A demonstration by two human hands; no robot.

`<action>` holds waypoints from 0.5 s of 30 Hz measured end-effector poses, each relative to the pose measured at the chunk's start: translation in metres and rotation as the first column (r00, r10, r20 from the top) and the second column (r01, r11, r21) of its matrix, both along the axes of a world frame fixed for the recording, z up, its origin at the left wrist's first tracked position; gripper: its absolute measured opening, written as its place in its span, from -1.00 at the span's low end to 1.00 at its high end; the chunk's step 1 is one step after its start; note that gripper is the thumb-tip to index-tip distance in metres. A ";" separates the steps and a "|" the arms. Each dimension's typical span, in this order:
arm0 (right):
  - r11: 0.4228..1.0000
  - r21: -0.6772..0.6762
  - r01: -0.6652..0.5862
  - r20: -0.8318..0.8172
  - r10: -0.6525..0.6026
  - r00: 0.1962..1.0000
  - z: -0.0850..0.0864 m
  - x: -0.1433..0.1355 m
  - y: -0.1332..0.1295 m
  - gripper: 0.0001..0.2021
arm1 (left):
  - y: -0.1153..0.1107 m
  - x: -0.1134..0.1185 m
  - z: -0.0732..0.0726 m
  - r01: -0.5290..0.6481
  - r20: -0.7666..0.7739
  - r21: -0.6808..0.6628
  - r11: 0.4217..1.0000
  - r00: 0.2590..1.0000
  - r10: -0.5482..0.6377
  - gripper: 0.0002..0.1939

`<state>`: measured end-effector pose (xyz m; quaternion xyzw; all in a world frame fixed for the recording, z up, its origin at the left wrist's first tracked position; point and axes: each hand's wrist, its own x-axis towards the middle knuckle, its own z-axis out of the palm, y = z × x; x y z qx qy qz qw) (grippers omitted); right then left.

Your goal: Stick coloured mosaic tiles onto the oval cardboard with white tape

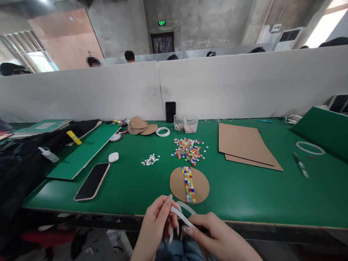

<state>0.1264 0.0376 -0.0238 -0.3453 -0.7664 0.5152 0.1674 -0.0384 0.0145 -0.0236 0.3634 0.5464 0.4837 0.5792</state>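
Observation:
Just off the table's front edge, both my hands are on a white tape strip (pixel 182 217), which looks like part of a thin ring-shaped roll curving behind it. My left hand (pixel 157 219) pinches its upper end between thumb and fingertips. Lower down, my right hand (pixel 214 235) grips the same strip, thumb on top; its other fingers are partly hidden. Beyond them lies a round cardboard disc (pixel 203 186) with a band of coloured mosaic tiles (pixel 189 185) running down its middle. Past the disc is a heap of loose coloured tiles (pixel 188 149).
Small white scraps (pixel 150 160), a phone (pixel 93 181) and a white case (pixel 113 157) lie left. Cardboard discs (pixel 138 125), a tape ring (pixel 163 132) and clear tubs (pixel 190 124) stand behind. Cardboard sheets (pixel 240 141), a pen (pixel 300 165) and another ring (pixel 310 148) lie right.

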 end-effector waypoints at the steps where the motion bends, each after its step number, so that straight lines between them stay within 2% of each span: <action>1: 1.000 0.001 0.001 0.004 -0.001 1.000 0.000 0.000 0.000 -0.69 | 0.000 0.000 0.000 0.004 -0.005 0.000 1.000 1.000 -0.004 -0.64; 15: 0.999 0.037 -0.008 0.056 0.006 0.998 0.003 0.000 0.000 -0.67 | 0.002 -0.002 -0.007 0.041 -0.076 0.005 0.999 0.996 -0.040 -0.59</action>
